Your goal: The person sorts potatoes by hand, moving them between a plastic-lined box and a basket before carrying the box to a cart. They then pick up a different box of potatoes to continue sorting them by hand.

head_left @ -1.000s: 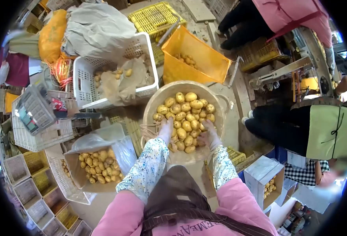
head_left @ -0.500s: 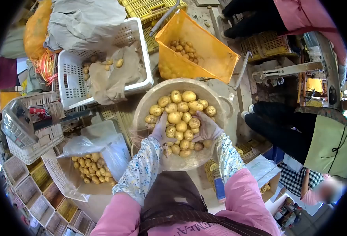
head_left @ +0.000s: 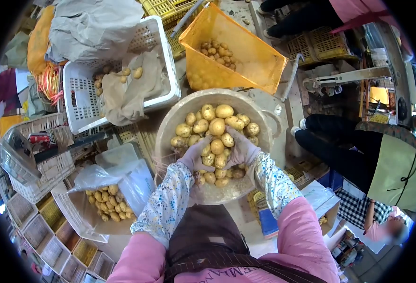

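A wide, round, dirt-stained basin [head_left: 238, 191] with side handles stands in front of me, holding many yellow potatoes [head_left: 200, 126]. Both my hands, in thin pale gloves, are inside it. My left hand [head_left: 197, 154] curves around the left side of a cluster of potatoes [head_left: 216, 146]. From the other side, my right hand [head_left: 242, 149] presses on the same cluster with its fingers bent. The potatoes between my palms look bunched and heaped. Parts of my fingers are hidden behind them.
Beyond the basin stands an orange mesh-sided container [head_left: 260, 61] with potatoes inside. A white crate [head_left: 174, 85] with a cloth and a few potatoes is at upper left. Lower left, a plastic-lined box [head_left: 109, 228] holds potatoes. Another person's legs [head_left: 333, 137] are at right.
My hands have come closer together, squeezing the potatoes between them into a tighter cluster. The whole view has shifted slightly.
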The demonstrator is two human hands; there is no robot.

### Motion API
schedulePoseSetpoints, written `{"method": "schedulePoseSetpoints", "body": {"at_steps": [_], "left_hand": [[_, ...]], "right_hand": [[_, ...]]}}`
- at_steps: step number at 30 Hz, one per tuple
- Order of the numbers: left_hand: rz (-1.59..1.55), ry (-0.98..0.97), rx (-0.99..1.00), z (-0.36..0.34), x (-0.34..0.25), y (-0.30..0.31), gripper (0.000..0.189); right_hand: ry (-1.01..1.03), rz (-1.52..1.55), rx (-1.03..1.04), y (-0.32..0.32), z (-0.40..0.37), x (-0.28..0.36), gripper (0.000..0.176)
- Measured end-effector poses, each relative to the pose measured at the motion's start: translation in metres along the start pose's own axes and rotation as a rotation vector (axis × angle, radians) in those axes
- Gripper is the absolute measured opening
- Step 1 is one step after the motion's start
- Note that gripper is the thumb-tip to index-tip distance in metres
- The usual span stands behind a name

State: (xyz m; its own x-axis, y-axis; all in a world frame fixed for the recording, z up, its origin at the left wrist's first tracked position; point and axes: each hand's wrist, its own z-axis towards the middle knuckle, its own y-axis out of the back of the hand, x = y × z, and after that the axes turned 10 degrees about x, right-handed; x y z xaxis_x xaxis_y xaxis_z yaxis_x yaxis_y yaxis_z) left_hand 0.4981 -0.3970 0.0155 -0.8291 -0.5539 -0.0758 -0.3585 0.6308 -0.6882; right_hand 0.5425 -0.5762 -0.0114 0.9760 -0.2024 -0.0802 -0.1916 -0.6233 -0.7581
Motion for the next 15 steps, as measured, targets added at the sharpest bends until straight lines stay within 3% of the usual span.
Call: {"method": "schedulePoseSetpoints", "body": {"at_steps": [2,3,4,6,7,10,11,15], "left_hand": [[1.166,-0.477,0.107,0.022,0.029,0.052,0.100],[1.326,-0.624,0.049,0.020,0.032,0.054,0.095],[1.327,-0.632,0.047,0.020,0.034,0.053,0.095],[0.249,-0.195,-0.040,0.009,0.039,0.029,0.079],[0.039,-0.027,-0.106,-0.004,0.029,0.007,0.056],[0.142,-0.043,-0.132,-0.012,0.039,-0.001,0.045],[0.136,-0.139,-0.074,-0.022,0.041,-0.007,0.046],[0.082,-0.179,-0.018,-0.077,0.049,-0.014,0.045]], "right_hand": [[-0.080,0.054,0.067,0.005,-0.002,-0.006,0.063],[-0.030,0.057,0.041,0.004,-0.002,-0.009,0.061],[0.025,0.054,0.017,0.003,-0.002,-0.010,0.059],[0.048,0.026,0.064,-0.002,-0.010,-0.021,0.055],[0.070,0.063,0.031,-0.006,-0.014,-0.028,0.054],[0.150,0.059,0.026,-0.036,-0.031,-0.042,0.051],[0.195,0.008,0.003,-0.040,-0.034,-0.048,0.053],[0.331,-0.100,-0.037,-0.097,-0.051,-0.080,0.054]]}}
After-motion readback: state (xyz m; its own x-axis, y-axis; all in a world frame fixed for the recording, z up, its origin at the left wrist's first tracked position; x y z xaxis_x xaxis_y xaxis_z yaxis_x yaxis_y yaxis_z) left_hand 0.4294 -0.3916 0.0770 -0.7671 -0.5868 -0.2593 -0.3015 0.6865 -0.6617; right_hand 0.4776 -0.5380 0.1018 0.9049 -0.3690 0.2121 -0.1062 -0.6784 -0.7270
